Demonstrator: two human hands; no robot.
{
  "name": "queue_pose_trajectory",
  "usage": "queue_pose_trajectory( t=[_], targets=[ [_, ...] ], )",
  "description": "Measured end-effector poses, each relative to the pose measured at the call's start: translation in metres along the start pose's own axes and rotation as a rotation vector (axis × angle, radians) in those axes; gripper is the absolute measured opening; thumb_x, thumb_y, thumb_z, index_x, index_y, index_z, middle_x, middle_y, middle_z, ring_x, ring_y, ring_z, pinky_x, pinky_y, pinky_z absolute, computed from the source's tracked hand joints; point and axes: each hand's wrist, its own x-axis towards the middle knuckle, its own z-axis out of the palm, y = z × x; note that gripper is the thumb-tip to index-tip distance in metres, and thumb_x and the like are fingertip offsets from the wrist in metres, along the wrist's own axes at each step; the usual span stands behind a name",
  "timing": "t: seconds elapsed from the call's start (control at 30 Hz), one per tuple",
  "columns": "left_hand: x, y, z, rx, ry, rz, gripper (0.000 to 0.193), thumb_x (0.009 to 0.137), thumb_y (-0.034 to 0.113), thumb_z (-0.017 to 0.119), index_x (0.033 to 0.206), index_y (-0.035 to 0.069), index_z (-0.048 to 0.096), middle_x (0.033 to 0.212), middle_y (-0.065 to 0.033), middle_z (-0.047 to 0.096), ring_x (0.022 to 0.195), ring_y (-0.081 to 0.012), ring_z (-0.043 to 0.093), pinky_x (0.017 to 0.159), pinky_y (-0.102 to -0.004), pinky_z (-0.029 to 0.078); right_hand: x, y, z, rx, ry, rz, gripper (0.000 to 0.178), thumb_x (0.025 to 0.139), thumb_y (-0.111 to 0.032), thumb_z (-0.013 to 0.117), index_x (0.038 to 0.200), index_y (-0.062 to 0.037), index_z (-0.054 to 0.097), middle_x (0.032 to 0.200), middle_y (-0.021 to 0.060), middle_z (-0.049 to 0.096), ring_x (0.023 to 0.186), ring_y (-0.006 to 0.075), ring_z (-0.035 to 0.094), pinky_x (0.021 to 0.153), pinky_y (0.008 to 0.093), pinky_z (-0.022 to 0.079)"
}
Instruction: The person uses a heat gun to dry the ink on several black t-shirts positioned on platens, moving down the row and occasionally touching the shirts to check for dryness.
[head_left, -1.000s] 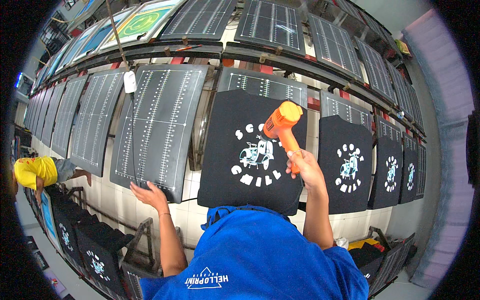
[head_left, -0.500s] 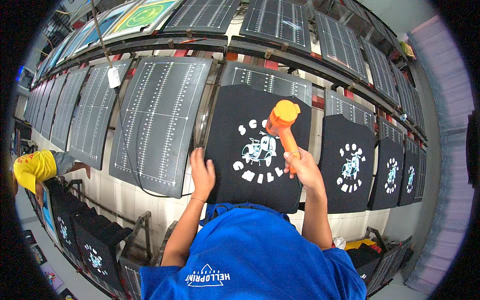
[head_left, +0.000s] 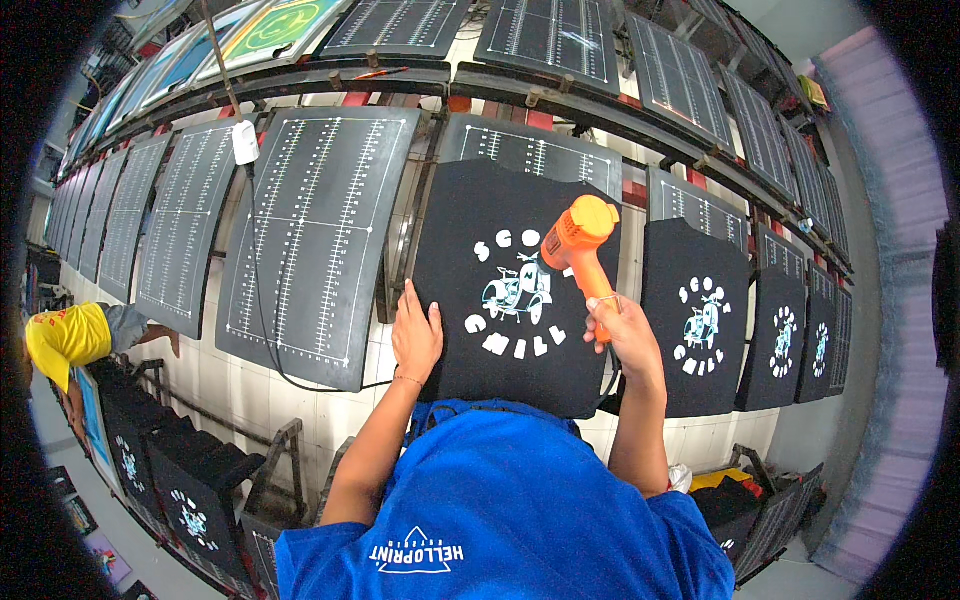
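Note:
A black T-shirt [head_left: 470, 210] with a white and pale blue scooter print lies stretched over a printing pallet in front of me. My left hand [head_left: 416, 335] rests flat on the shirt's left edge, fingers apart. My right hand [head_left: 625, 335] grips the handle of an orange heat gun [head_left: 578, 245], whose nozzle points at the print. My blue shirt fills the lower middle of the view.
Bare black pallets with white ruler lines [head_left: 315, 240] stand to the left. More printed black shirts [head_left: 697, 320] hang on pallets to the right. A cable [head_left: 262, 310] hangs from a white plug. A person in yellow [head_left: 70, 340] works at far left. Printed shirts [head_left: 190, 490] lie below left.
My left hand moved right from the bare pallet onto the shirt's left edge. The heat gun stayed over the print, shifting slightly.

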Motion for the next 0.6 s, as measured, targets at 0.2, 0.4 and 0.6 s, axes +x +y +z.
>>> queue_pose_trajectory(
  t=[0.2,0.4,0.6],
  targets=[
    [0.001,0.002,-0.002,0.000,-0.050,-0.056,0.060,0.093,0.026,0.052,0.141,-0.002,0.030,0.119,-0.0221,0.052,0.104,-0.0390,0.056,0.086,-0.0448,0.047,-0.010,-0.001,-0.002,0.017,0.028,0.029,0.024,0.090,-0.027,0.061,0.095,-0.0043,0.055,0.069,0.0005,0.056,0.058,0.0094,0.058,0.045,0.0217,0.043],
    [0.001,0.004,-0.005,-0.013,-0.056,-0.068,0.059,0.093,0.026,0.052,0.141,-0.001,0.030,0.118,-0.0219,0.053,0.102,-0.0397,0.056,0.083,-0.0463,0.048,-0.003,0.006,0.007,0.031,-0.055,-0.023,0.024,0.090,-0.026,0.061,0.096,-0.0041,0.056,0.069,0.0002,0.056,0.058,0.0096,0.058,0.045,0.0210,0.043],
    [0.001,0.003,-0.004,-0.041,-0.044,-0.069,0.058,0.094,0.026,0.051,0.142,0.002,0.030,0.118,-0.0216,0.053,0.103,-0.0402,0.056,0.085,-0.0470,0.047,-0.001,-0.002,0.011,0.015,-0.111,0.026,0.024,0.090,-0.027,0.062,0.097,-0.0051,0.056,0.069,-0.0003,0.056,0.059,0.0088,0.058,0.046,0.0200,0.043]
  ],
)
